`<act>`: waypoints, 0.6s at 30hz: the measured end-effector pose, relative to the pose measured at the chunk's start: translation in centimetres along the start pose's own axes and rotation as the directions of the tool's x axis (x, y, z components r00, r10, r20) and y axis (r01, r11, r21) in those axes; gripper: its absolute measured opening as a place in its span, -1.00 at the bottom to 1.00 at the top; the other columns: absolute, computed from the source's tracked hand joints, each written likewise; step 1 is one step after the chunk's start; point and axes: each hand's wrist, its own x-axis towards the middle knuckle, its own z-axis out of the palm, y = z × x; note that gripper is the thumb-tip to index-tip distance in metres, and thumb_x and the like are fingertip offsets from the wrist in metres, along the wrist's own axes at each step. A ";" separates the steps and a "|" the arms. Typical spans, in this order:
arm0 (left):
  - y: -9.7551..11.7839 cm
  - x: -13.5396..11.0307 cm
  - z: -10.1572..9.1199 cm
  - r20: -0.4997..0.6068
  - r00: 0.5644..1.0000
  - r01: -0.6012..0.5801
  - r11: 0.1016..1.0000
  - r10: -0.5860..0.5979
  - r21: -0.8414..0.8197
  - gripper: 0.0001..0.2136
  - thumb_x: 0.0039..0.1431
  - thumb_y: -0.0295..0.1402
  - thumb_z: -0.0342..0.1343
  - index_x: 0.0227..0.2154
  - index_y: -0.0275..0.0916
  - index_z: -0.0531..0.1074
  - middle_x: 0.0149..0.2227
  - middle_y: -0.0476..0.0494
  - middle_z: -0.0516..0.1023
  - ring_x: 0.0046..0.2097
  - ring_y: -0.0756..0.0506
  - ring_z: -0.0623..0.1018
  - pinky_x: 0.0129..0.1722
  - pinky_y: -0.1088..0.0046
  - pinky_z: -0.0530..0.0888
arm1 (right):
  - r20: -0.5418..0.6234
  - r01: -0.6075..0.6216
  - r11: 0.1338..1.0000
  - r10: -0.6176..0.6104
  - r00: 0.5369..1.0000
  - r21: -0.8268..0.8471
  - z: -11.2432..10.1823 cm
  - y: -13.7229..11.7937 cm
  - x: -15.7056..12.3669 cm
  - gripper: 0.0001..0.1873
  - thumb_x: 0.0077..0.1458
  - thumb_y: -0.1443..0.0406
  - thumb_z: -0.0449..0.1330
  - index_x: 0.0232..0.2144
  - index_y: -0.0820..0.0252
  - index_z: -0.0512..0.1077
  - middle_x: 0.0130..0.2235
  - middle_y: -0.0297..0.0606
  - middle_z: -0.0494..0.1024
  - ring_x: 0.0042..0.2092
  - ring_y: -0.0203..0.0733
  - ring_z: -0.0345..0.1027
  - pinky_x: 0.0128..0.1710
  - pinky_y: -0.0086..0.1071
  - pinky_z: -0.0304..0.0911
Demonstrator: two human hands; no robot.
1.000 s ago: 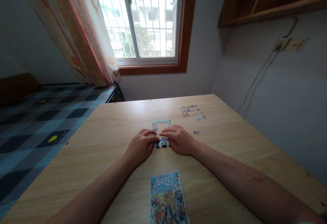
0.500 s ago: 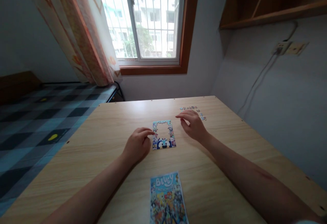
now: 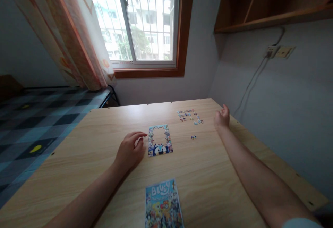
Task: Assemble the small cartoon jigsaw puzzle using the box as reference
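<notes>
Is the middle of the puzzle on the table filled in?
No, the joined puzzle forms a frame, with wooden tabletop showing through its middle.

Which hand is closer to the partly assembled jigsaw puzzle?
The left hand, beside the jigsaw puzzle; the right hand is farther off, right of the loose pieces.

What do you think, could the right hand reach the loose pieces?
Probably yes: the right hand is to the right of the loose pieces, and nothing visible stands between them.

Puzzle (image 3: 160,150) is multicolour, dark blue at bottom. Card (image 3: 163,203) is light blue, white lettering. Table (image 3: 203,172) shows pale woodgrain. Sheet (image 3: 15,127) has blue-black checks. Curtain (image 3: 62,30) is orange, floral.
</notes>
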 end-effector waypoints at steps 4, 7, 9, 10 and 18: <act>-0.1 0.2 0.0 0.058 0.998 0.036 0.999 -0.037 0.029 -0.71 0.22 -0.28 -0.02 -0.18 -0.18 0.60 -0.10 -0.17 0.65 -0.04 -0.21 0.58 0.06 0.18 0.51 | 0.101 -0.028 0.999 0.024 0.995 0.032 1.1 1.1 0.4 -0.29 0.01 0.23 0.02 0.24 0.31 0.25 0.04 0.08 0.50 0.05 0.06 0.44 0.09 -0.03 0.35; 0.1 0.3 0.0 0.098 0.994 0.043 0.999 -0.045 0.022 -0.69 0.25 -0.24 -0.02 -0.14 -0.19 0.58 -0.10 -0.18 0.65 -0.03 -0.22 0.58 0.06 0.19 0.51 | 0.219 0.049 0.998 -0.056 0.974 0.037 1.6 1.0 0.0 -0.39 0.03 0.23 0.05 0.15 0.22 0.38 -0.04 -0.03 0.57 -0.03 0.00 0.48 0.06 -0.09 0.40; 0.2 0.3 0.0 0.108 0.994 0.032 0.999 -0.033 0.009 -0.68 0.28 -0.22 -0.04 -0.14 -0.19 0.57 -0.09 -0.19 0.65 -0.02 -0.22 0.58 0.06 0.19 0.51 | 0.280 0.111 0.993 -0.117 0.953 0.037 1.8 0.6 -0.6 -0.43 0.03 0.25 0.08 0.12 0.19 0.43 0.02 -0.03 0.56 0.05 0.03 0.45 0.13 -0.07 0.35; 0.2 0.3 0.0 0.110 0.993 0.028 1.000 -0.029 0.004 -0.68 0.29 -0.21 -0.05 -0.13 -0.19 0.57 -0.08 -0.19 0.64 -0.01 -0.22 0.58 0.07 0.19 0.50 | 0.311 0.162 0.986 -0.162 0.936 0.024 1.9 0.3 -0.9 -0.42 0.03 0.26 0.09 0.13 0.20 0.43 0.07 -0.01 0.54 0.11 0.05 0.41 0.19 -0.05 0.30; 0.3 0.2 0.1 0.139 0.990 0.039 0.999 -0.039 0.002 -0.65 0.32 -0.17 -0.08 -0.13 -0.21 0.57 -0.07 -0.21 0.64 0.00 -0.22 0.57 0.08 0.16 0.49 | 0.566 0.406 0.904 -0.267 0.780 -0.133 2.2 -1.4 -3.2 -0.42 0.26 0.09 0.07 0.28 0.06 0.32 0.32 -0.07 0.32 0.38 0.13 0.08 0.37 0.15 -0.06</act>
